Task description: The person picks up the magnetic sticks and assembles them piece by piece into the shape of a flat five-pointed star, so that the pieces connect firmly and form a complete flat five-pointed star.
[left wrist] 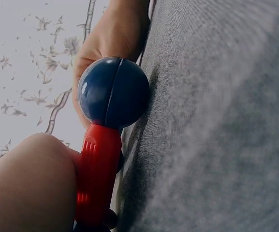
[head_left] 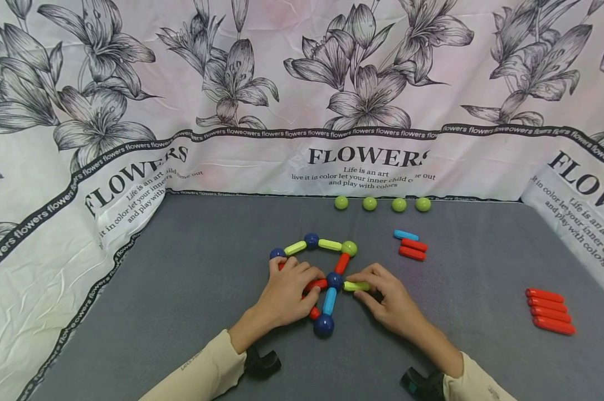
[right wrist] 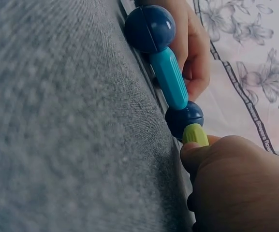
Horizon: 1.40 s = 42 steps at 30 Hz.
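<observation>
A ring of balls and rods lies on the grey table. My left hand [head_left: 288, 289] reaches over its left side, gripping a red rod [head_left: 316, 285] that meets a dark blue ball [head_left: 334, 280]. At that ball's right, my right hand [head_left: 393, 299] pinches a yellow-green rod [head_left: 355, 286]; in the right wrist view the rod's end [right wrist: 195, 135] sits against the ball [right wrist: 184, 120]. A light blue rod [head_left: 329, 302] runs from there to a larger dark blue ball [head_left: 324, 325] in front. My left fingers cover part of the ring's left side.
Several green balls [head_left: 369, 204] stand in a row at the back edge. A blue rod [head_left: 406, 235] and two red rods [head_left: 412, 254] lie behind my right hand. Several red rods [head_left: 550, 312] lie at the far right. Flower-printed cloth [head_left: 262, 161] surrounds the table.
</observation>
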Tool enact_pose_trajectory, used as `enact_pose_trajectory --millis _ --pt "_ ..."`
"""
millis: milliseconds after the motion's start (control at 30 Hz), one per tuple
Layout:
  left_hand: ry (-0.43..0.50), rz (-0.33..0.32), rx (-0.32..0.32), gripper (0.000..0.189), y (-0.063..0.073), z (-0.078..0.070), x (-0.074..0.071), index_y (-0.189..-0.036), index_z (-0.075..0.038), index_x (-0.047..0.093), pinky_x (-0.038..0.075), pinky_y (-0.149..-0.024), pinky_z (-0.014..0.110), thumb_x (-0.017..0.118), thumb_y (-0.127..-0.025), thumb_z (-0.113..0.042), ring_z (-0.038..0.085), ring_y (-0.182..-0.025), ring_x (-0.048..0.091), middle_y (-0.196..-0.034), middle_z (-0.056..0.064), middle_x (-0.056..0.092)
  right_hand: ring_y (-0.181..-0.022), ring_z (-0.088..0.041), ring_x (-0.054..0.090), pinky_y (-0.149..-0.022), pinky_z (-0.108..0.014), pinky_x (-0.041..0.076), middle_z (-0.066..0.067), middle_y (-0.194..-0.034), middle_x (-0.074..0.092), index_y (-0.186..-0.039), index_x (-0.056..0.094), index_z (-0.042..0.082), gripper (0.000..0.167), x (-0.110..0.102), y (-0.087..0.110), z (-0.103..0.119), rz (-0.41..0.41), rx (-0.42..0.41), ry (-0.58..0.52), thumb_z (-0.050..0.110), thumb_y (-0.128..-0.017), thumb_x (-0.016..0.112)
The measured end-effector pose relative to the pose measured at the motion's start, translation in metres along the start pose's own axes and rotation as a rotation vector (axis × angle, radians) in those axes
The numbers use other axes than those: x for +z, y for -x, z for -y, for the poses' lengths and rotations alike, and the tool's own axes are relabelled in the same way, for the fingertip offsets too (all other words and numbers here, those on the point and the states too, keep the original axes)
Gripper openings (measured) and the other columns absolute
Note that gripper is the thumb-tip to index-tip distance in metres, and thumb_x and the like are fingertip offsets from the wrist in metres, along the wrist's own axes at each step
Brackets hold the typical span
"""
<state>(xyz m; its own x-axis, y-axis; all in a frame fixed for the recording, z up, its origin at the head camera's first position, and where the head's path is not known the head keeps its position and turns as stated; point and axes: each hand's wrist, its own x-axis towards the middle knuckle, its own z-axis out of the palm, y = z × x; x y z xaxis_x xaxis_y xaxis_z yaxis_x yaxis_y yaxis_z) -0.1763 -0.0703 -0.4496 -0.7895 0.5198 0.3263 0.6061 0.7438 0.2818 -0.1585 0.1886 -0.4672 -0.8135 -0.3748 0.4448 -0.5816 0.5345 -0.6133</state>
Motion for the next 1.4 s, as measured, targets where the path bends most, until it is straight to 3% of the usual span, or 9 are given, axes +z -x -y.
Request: enact_pose_trajectory --millis 667,800,900,1033,1100,1233,1400 --pt "0.004 0.008 0.004 0.019 -0.001 -0.001 -0.001 -0.11 -0.027 0.073 0.027 -0.1 0.052 0.063 -0.094 -0.029 0.011 -0.088 0.047 -0.102 -0.009 0.071 -0.074 -0.004 0.047 -0.063 -0.021 0.043 0.008 -0.1 0.06 -0.118 0.074 0.018 0.037 0.002 0.0 0.0 -0.031 0.002 -0.017 0.001 -0.086 0.079" --pt "0.002 0.014 -0.001 0.019 0.0 -0.001 0.0 -0.11 -0.027 0.073 0.027 -0.101 0.053 0.063 -0.093 -0.029 0.011 -0.088 0.046 -0.102 -0.01 0.071 -0.073 -0.008 0.049 -0.063 -0.023 0.042 0.003 -0.097 0.061 -0.118 0.074 0.013 0.033 0.0 0.0 -0.001 -0.109 0.003 -0.033 0.002 -0.087 0.078" --pt "0.002 0.013 -0.001 0.019 0.0 -0.001 0.0 -0.109 -0.027 0.072 0.027 -0.101 0.053 0.062 -0.093 -0.028 0.011 -0.086 0.045 -0.1 -0.01 0.071 -0.074 -0.014 0.053 -0.068 -0.027 0.041 -0.003 -0.092 0.065 -0.112 0.075 0.007 0.026 -0.007 -0.003 -0.006 -0.256 0.022 0.04 0.002 -0.086 0.078" --pt "0.005 0.009 0.005 0.018 0.0 0.0 0.001 -0.107 -0.027 0.072 0.027 -0.1 0.052 0.062 -0.092 -0.027 0.01 -0.083 0.043 -0.096 -0.011 0.069 -0.086 -0.03 0.053 -0.079 -0.045 0.032 -0.016 -0.096 0.067 -0.105 0.075 0.002 0.022 -0.021 -0.007 -0.02 -0.461 0.144 0.234 0.003 -0.084 0.076" --pt "0.006 0.009 0.007 0.018 0.0 0.0 0.001 -0.107 -0.027 0.071 0.027 -0.1 0.052 0.062 -0.092 -0.027 0.009 -0.081 0.042 -0.095 -0.012 0.069 -0.093 -0.038 0.049 -0.078 -0.05 0.027 -0.022 -0.104 0.065 -0.11 0.073 0.0 0.026 -0.028 -0.006 -0.027 -0.507 0.237 0.306 0.004 -0.084 0.075" --pt "0.006 0.007 0.01 0.018 0.0 0.0 0.0 -0.107 -0.027 0.071 0.028 -0.1 0.052 0.062 -0.092 -0.027 0.009 -0.08 0.041 -0.095 -0.012 0.069 -0.1 -0.045 0.044 -0.078 -0.057 0.023 -0.028 -0.112 0.061 -0.117 0.07 -0.003 0.032 -0.037 -0.004 -0.037 -0.499 0.379 0.365 0.006 -0.086 0.072" --pt "0.005 0.012 0.009 0.019 0.001 0.0 0.0 -0.108 -0.027 0.071 0.028 -0.1 0.052 0.061 -0.092 -0.028 0.009 -0.081 0.041 -0.095 -0.012 0.069 -0.094 -0.042 0.051 -0.074 -0.053 0.024 -0.025 -0.104 0.067 -0.113 0.071 -0.001 0.028 -0.039 -0.003 -0.038 -0.43 0.443 0.387 0.009 -0.087 0.073"
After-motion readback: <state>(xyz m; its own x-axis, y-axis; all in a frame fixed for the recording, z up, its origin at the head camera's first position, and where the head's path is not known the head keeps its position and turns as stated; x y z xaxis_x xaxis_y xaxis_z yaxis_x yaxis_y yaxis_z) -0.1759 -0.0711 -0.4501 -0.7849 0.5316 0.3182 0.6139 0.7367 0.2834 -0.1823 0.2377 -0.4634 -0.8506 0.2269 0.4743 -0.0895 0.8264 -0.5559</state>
